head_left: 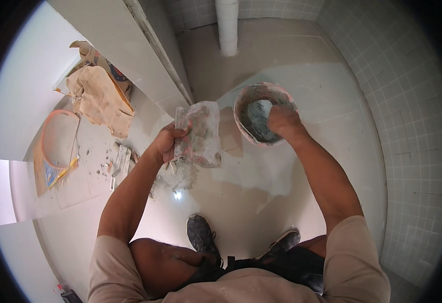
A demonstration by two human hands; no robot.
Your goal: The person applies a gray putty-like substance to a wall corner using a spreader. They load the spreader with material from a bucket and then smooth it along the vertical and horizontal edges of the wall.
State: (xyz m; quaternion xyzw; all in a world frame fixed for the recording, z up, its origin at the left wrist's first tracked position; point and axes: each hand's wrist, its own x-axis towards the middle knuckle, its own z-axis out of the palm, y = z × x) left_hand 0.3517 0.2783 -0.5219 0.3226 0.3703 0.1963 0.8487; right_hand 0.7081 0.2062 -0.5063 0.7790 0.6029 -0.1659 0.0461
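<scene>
One wide stretch of pale floor (pixel 241 202) spreads ahead of me, with a tiled wall (pixel 408 151) bounding it from one to two o'clock. Crumpled brown paper bags (pixel 97 96) lie between ten and eleven. Straight ahead, near twelve, sits the bucket (pixel 237 116), its pinkish rim crusted, with a wet grey mix (pixel 255 120) inside. The flat, cloudy board (pixel 204 136), smeared with pale residue, is at eleven, just left of the bucket and apart from it. A dirty trowel (pixel 123 160) lies on the floor at ten, beside crumbs of debris.

My left hand (pixel 168 141) is closed on the board's edge at its nine o'clock side, thumb over the top face. My right hand (pixel 284 121) is curled nearly into a fist over the bucket's three o'clock side; a whitish patch (pixel 265 106) shows beside it, but I cannot tell whether that is a tool I grip.

For working the mix well, I judge I should reach the bottom and sides, keep my right wrist clear of the crusted rim, and hold the board level and close.
</scene>
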